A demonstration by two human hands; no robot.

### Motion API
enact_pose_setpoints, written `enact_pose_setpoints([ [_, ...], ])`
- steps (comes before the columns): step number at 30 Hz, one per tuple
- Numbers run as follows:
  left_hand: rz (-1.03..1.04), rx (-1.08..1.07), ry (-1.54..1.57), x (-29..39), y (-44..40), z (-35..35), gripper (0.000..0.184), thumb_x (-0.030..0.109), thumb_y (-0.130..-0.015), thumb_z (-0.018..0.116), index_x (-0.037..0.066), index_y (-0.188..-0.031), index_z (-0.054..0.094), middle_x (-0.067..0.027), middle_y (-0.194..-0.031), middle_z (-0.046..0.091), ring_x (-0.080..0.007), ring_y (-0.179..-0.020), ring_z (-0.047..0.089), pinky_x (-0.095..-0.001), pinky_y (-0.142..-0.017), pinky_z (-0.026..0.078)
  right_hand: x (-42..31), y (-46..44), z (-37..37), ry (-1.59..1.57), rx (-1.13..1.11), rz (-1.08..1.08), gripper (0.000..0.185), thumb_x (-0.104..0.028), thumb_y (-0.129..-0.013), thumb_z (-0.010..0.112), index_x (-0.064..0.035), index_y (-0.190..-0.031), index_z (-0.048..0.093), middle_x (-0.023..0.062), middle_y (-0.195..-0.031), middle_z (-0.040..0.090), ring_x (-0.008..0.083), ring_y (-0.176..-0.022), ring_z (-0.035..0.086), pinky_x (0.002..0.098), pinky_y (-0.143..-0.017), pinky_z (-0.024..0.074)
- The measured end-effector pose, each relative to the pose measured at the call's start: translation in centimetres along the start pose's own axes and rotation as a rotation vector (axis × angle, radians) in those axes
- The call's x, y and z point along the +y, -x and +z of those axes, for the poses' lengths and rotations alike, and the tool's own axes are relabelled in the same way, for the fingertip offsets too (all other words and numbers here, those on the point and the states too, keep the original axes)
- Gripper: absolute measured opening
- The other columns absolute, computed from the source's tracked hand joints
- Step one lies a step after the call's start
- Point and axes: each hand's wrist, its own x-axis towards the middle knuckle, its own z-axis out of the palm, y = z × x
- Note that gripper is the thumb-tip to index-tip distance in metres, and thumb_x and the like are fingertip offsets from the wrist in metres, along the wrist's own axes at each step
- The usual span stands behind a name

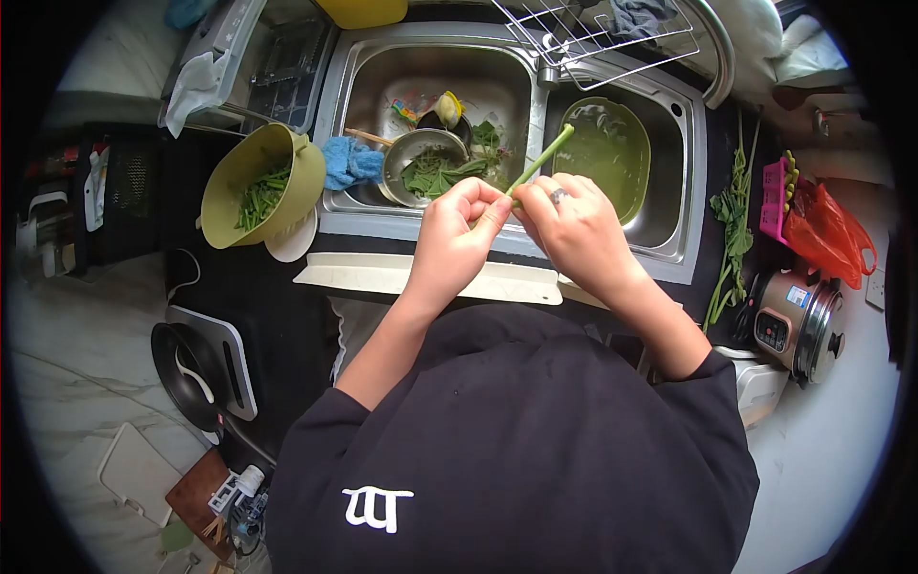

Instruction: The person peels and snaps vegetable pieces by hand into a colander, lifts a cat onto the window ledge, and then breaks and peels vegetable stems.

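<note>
A long green vegetable stalk (547,156) slants up and to the right between my hands, in front of the sink. My left hand (464,230) pinches its lower end between thumb and fingertips. With fingers curled in at the same end, my right hand (577,228) also grips the stalk; a ring is on one finger. The stalk's free end reaches over a green basin (612,158) of water in the right sink bowl. Behind my left hand, a metal bowl (413,153) with leaves (442,177) stands in the left sink bowl. My fingers partly hide the lower stalk.
At left, a yellow-green bucket (311,177) contains cut green pieces (263,198), beside a blue cloth (350,163). Leafy stalks (734,225) lie right of the sink, near a red plastic bag (827,230) and a cooker (794,320). A wire rack (622,57) overhangs the sink.
</note>
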Motion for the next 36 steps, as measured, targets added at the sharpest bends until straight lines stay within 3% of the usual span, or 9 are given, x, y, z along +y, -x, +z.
enact_pose_setpoints([
  [7, -0.223, -0.170, 0.337, 0.5, -0.1, 0.4, 0.016, 0.018, -0.095, 0.056, 0.004, -0.088, 0.056, 0.0050, -0.064, 0.049, 0.0000, -0.050, 0.034, -0.0177, -0.044, 0.024, 1.2, 1.8, 1.6, -0.453, 0.035, 0.184, 0.010, -0.010, -0.079, 0.061, -0.0041, -0.078, 0.053, 0.0091, -0.061, 0.056, 0.0276, -0.057, 0.056, 0.0360, -0.055, 0.0451],
  [14, -0.351, -0.170, 0.440, -0.8, -0.8, 1.4, 0.017, 0.019, -0.095, 0.057, 0.004, -0.088, 0.056, 0.0051, -0.064, 0.049, 0.0003, -0.048, 0.032, -0.0181, -0.043, 0.022, 1.4, 2.8, 2.1, -1.327, -0.135, 0.807, 0.018, -0.016, -0.092, 0.052, -0.0032, -0.080, 0.054, -0.0024, -0.063, 0.045, 0.0051, -0.058, 0.039, 0.0247, -0.050, 0.0332],
  [17, -0.086, -0.015, 0.145, -2.1, -1.0, 2.7, 0.015, 0.015, -0.093, 0.059, 0.002, -0.087, 0.056, 0.0016, -0.062, 0.053, -0.0022, -0.050, 0.039, -0.0204, -0.043, 0.028, 2.0, 2.8, 2.2, -1.591, -0.213, 0.995, 0.021, -0.018, -0.094, 0.048, -0.0068, -0.077, 0.051, -0.0057, -0.063, 0.039, 0.0048, -0.055, 0.031, 0.0231, -0.048, 0.0268],
  [19, 0.241, 0.162, -0.395, -1.8, -1.1, 3.2, 0.013, 0.011, -0.090, 0.061, 0.000, -0.085, 0.056, -0.0078, -0.061, 0.060, -0.0170, -0.049, 0.055, -0.0299, -0.046, 0.039, 2.8, 3.1, 2.8, -1.953, -0.334, 1.119, 0.022, -0.019, -0.095, 0.046, -0.0080, -0.075, 0.049, -0.0062, -0.062, 0.036, 0.0054, -0.053, 0.029, 0.0226, -0.048, 0.0254],
  [24, 0.393, 0.181, -0.756, -2.5, -1.2, 2.5, 0.012, 0.010, -0.088, 0.062, -0.001, -0.087, 0.056, -0.0151, -0.070, 0.064, -0.0269, -0.057, 0.063, -0.0346, -0.050, 0.045, 2.8, 2.6, 3.5, -1.761, -0.299, 1.175, 0.024, -0.018, -0.095, 0.044, -0.0081, -0.073, 0.048, -0.0070, -0.060, 0.033, 0.0054, -0.051, 0.024, 0.0236, -0.046, 0.0218],
  [27, 0.250, 0.113, -0.431, -2.7, -1.0, 2.2, 0.010, 0.010, -0.089, 0.061, 0.001, -0.088, 0.057, -0.0081, -0.064, 0.062, -0.0188, -0.049, 0.057, -0.0299, -0.045, 0.041, 3.9, 3.2, 3.8, -2.028, -0.530, 1.175, 0.026, -0.017, -0.095, 0.043, -0.0103, -0.070, 0.044, -0.0072, -0.058, 0.030, 0.0055, -0.049, 0.023, 0.0239, -0.045, 0.0205],
  [30, -0.302, 0.010, 0.476, -1.9, -0.7, 0.3, 0.010, 0.012, -0.096, 0.053, 0.004, -0.091, 0.058, 0.0080, -0.059, 0.045, -0.0001, -0.046, 0.031, -0.0181, -0.040, 0.022, 4.6, 3.6, 4.4, -2.348, -0.521, 1.124, 0.029, -0.018, -0.093, 0.045, -0.0151, -0.066, 0.034, -0.0081, -0.057, 0.022, 0.0062, -0.048, 0.020, 0.0238, -0.044, 0.0183],
  [33, -0.339, 0.229, 0.697, -3.4, -1.1, -7.1, 0.022, 0.024, -0.102, 0.042, 0.005, -0.098, 0.053, 0.0075, -0.058, 0.027, -0.0015, -0.044, 0.021, -0.0201, -0.041, 0.019, 11.2, 5.4, 3.1, -1.836, 0.064, 1.143, 0.025, -0.021, -0.095, 0.044, -0.0128, -0.071, 0.041, -0.0078, -0.060, 0.025, 0.0050, -0.049, 0.022, 0.0227, -0.044, 0.0194],
  [36, -0.315, 0.138, 0.902, -3.2, -0.4, -7.9, 0.023, 0.022, -0.102, 0.040, 0.003, -0.099, 0.053, 0.0028, -0.064, 0.038, -0.0053, -0.051, 0.038, -0.0213, -0.050, 0.038, 17.4, 9.6, 7.8, -0.890, 0.053, 1.051, 0.024, -0.025, -0.097, 0.050, -0.0029, -0.091, 0.058, -0.0024, -0.067, 0.048, 0.0043, -0.060, 0.040, 0.0210, -0.053, 0.0320],
])
